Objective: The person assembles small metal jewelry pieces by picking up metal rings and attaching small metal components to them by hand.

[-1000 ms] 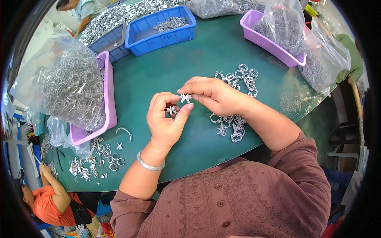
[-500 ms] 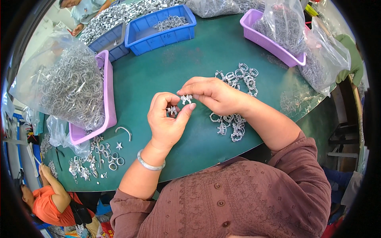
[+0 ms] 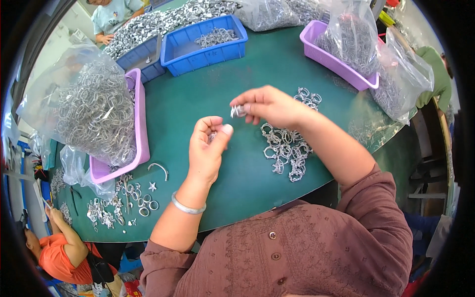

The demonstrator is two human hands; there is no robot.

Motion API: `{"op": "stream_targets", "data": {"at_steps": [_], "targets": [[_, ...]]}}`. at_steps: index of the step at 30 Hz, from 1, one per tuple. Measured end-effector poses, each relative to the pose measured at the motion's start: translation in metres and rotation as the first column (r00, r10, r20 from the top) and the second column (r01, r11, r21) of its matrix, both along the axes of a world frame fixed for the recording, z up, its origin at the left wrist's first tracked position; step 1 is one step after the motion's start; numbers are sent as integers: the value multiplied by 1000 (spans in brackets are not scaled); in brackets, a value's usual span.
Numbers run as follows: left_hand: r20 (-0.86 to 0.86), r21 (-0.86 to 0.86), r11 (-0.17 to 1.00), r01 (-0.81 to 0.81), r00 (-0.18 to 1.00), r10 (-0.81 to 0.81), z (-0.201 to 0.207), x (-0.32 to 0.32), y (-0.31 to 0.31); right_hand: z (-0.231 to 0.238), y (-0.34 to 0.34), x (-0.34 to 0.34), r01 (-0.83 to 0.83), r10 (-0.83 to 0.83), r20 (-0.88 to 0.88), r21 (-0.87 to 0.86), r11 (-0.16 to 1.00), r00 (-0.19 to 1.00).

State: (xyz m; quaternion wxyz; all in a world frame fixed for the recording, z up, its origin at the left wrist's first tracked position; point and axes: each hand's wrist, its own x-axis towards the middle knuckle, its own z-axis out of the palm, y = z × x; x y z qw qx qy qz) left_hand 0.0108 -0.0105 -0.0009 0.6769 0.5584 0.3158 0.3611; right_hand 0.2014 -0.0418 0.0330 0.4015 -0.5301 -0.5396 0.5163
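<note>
Between the fingertips of my right hand is a small silver ring, held above the middle of the green table. My left hand is just left of it, curled with the thumb up. Another silver ring shows partly inside its fingers. The hands are apart. Below my right forearm lies a loose pile of silver rings, and several more rings lie beyond that forearm.
At left, a purple basket holds a plastic bag of metal rings. A blue bin stands at the back, another purple basket at far right. Loose rings and star pieces lie front left. Co-workers sit at left and far left.
My right hand has drawn away from the left with a ring in its fingertips. The view has shifted slightly, so the table things appear a little lower.
</note>
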Motion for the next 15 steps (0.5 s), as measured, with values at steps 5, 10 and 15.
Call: {"op": "stream_targets", "data": {"at_steps": [5,10,15], "targets": [[314,-363,911,195,946,-77,-4,-3,9,40,78,36,190,-197,283,50,980,939],[583,-432,803,411,807,-99,-4,-4,15,75,115,47,464,-433,605,117,878,668],[628,-414,798,438,772,-98,1,-5,16,42,85,45,-24,-194,618,326,945,762]]}}
